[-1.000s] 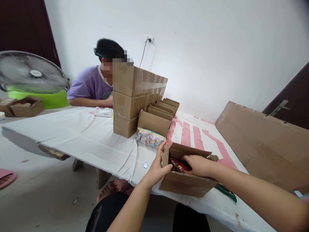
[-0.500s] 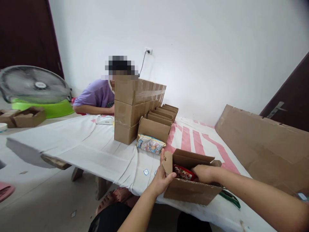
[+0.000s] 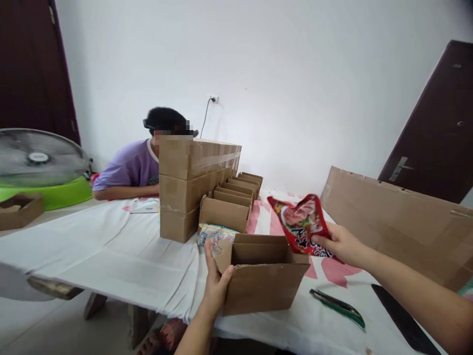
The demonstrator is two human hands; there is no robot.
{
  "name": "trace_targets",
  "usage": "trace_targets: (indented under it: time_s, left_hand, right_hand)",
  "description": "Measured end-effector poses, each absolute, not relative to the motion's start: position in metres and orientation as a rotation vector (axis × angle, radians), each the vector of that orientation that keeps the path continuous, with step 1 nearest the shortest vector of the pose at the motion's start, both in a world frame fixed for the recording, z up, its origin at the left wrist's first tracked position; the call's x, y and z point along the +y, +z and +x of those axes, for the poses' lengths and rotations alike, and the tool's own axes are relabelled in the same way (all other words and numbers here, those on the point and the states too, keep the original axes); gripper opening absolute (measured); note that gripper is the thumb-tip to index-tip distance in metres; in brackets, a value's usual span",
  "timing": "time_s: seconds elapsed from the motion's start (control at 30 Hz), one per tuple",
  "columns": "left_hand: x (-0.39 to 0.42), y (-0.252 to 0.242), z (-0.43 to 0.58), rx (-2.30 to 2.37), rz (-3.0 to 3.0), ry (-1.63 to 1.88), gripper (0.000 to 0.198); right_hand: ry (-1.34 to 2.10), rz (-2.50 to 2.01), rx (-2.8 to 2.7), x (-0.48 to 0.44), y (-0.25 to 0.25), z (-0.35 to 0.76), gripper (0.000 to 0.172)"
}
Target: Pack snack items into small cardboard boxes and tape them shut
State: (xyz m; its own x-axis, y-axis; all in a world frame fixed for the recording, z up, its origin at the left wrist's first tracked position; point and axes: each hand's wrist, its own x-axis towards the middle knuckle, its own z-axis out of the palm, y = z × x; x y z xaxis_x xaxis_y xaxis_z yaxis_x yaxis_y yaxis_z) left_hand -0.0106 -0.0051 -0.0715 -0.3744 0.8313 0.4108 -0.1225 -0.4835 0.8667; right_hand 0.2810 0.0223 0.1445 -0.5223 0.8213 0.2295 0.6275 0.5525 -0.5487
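Observation:
An open cardboard box (image 3: 262, 283) stands at the near edge of the cloth-covered table (image 3: 111, 256). My left hand (image 3: 215, 281) grips its left corner, thumb inside the flap. Above and right of the box, my right hand (image 3: 342, 245) is closed on a red snack packet (image 3: 301, 224), held up in the air. A pale printed packet (image 3: 214, 234) lies just behind the box.
Three stacked sealed boxes (image 3: 192, 185) and a row of open small boxes (image 3: 231, 199) stand mid-table. A green utility knife (image 3: 338, 308) lies right of the box. A big flat cardboard sheet (image 3: 402, 219) leans at right. A person in a purple shirt (image 3: 127, 167) sits opposite; a fan (image 3: 37, 158) stands left.
My right hand has come up out of the box with the red packet and moved right. My left hand stays on the box's left corner. The view shifted.

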Motion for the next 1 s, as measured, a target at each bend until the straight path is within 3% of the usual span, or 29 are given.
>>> trace_targets:
  time_s: [0.13, 0.3, 0.5, 0.6, 0.73, 0.83, 1.0]
  left_hand:
    - [-0.004, -0.05, -0.025, 0.881, 0.888, 1.991, 0.09]
    - [-0.007, 0.027, -0.042, 0.848, 0.769, 2.088, 0.053]
    - [0.045, 0.119, 0.003, 0.839, 1.015, 1.231, 0.064]
    - [0.093, 0.127, 0.027, 0.924, 1.047, 1.174, 0.054]
    - [0.146, 0.113, 0.029, 1.005, 1.08, 1.366, 0.028]
    - [0.172, 0.102, 0.013, 1.032, 1.11, 1.463, 0.019]
    - [0.2, 0.096, -0.016, 1.052, 1.178, 1.495, 0.018]
  right_hand:
    - [0.361, -1.181, -2.047, 0.04, 0.142, 0.299, 0.043]
    - [-0.331, -1.127, -2.047, 0.067, 0.144, 0.297, 0.018]
    - [-0.851, -0.846, -2.102, 0.105, 0.132, 0.261, 0.02]
    - [-0.792, -0.807, -2.181, 0.127, 0.12, 0.24, 0.022]
    - [-0.595, -0.837, -2.269, 0.157, 0.107, 0.231, 0.012]
    - [-0.356, -0.904, -2.31, 0.181, 0.097, 0.24, 0.036]
    - [0.162, -1.15, -2.054, 0.223, 0.079, 0.244, 0.052]
